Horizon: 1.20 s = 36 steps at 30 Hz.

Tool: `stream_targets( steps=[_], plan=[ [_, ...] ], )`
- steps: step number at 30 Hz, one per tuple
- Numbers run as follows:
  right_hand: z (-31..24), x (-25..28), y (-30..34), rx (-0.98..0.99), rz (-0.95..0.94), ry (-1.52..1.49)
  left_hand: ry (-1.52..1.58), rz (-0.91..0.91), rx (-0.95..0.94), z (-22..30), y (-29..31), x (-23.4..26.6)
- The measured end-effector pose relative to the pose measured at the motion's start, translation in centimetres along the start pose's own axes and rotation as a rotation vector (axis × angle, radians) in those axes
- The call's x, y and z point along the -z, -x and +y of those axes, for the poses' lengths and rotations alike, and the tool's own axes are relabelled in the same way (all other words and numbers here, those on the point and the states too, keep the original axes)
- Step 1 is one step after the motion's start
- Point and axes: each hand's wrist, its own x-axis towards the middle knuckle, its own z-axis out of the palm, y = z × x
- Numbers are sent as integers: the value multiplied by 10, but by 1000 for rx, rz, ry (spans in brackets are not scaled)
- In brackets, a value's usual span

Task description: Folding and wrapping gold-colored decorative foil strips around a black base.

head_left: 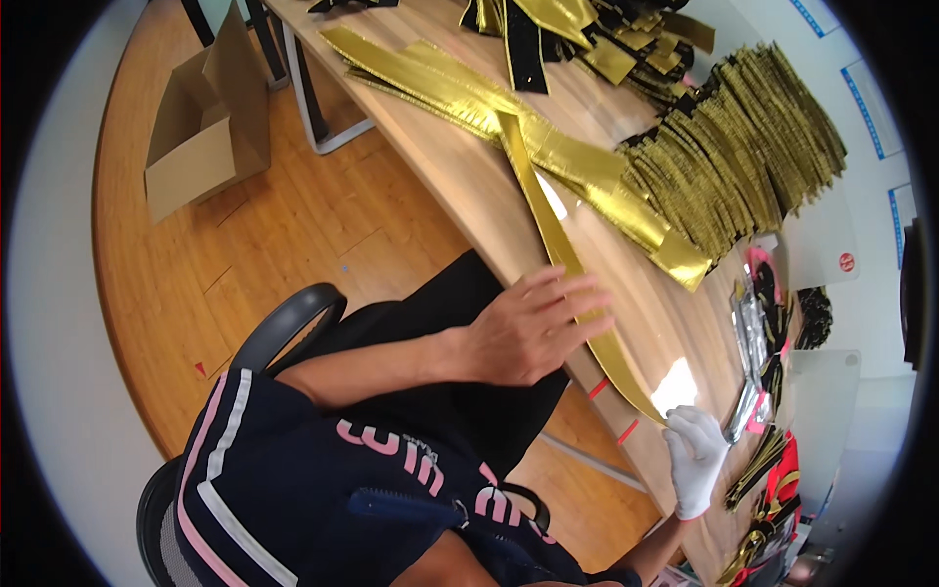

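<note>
A long gold ribbon (pixel 547 223) stretches along the table's front edge, from a stack of wide gold ribbon strips (pixel 584 162) to my right hand. My right hand (pixel 695 460), in a white glove, pinches the ribbon's near end between thumb and fingers. Bare and slightly blurred, my left hand (pixel 535 328) is over the ribbon's middle with fingers apart. Whether its fingertips touch the ribbon, I cannot tell.
Behind the strips stands a long row of folded gold-and-black ribbons (pixel 738 147). More black and gold ribbon pieces (pixel 611 61) pile up at the far end. Silver strips (pixel 751 338) lie along the right side. An open cardboard box (pixel 201 137) sits on the floor.
</note>
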Motion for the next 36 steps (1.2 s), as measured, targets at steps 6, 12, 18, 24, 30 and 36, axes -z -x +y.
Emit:
stream_targets(
  steps=[6, 12, 18, 24, 30, 36],
  plan=[
    [13, 25, 39, -204, -218, 226, -16, -326, -6, 21, 22, -31],
    [-32, 56, 11, -130, -167, 160, -91, -338, -99, 37, 26, -49],
    [-72, -34, -98, 215, -221, 31, -45, -279, -96, 44, 30, -45],
    [-68, -113, -141, 413, -94, 47, 232, 78, -52, 34, 59, -13],
    [-55, -135, -133, 451, 11, 28, 449, 19, 757, -6, 69, 18],
    [-53, -133, -129, 472, -15, -30, 777, 48, 1078, -13, 44, 7]
  ],
)
